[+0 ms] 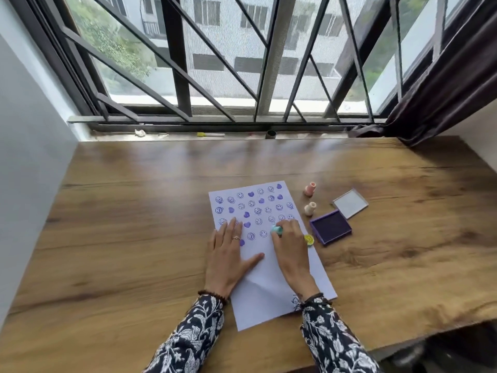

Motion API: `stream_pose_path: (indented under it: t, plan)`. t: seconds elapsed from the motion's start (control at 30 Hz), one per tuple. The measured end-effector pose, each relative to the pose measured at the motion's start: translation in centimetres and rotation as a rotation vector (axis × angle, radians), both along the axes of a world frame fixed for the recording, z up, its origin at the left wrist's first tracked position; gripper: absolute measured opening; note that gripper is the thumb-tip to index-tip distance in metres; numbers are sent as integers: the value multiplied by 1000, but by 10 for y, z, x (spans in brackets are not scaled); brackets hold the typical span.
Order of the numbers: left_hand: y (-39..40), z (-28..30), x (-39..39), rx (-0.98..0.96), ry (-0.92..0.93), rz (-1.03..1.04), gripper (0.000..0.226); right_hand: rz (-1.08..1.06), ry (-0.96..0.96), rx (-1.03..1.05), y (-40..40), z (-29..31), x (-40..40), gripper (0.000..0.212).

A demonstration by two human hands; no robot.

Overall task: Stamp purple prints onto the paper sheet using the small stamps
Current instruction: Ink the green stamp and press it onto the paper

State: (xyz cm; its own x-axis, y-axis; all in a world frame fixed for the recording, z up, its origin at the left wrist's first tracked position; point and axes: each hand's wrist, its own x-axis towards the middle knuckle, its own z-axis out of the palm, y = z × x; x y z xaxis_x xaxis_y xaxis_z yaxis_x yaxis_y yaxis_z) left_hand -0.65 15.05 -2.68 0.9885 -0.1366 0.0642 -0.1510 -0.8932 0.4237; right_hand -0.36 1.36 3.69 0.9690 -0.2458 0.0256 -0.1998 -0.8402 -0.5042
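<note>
Paper sheet [265, 281] lay on the desk [134, 211], pinned by the flat, released left hand [228, 254] against sliding. Right hand [291, 249] had its grip clenched on a teal stamp [277, 230] pressed to the sheet, ink pad [330, 226] near for re-inking.

We have one head-worn wide-angle view, looking forward and down from close above the desk [134, 211], its near edge at 6 o'clock, the window [242, 49] at 12 o'clock.

Wooden desk [134, 211] under barred window [215, 63], dark curtain [443, 90] at right, daylight.
</note>
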Motion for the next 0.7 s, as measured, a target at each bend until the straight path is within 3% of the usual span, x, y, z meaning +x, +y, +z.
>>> stream_pose_path:
  t: [0.7]
  plan:
    - [1,2,-1,6,-34,-15,86,176,227,-134,-15,17,42,15]
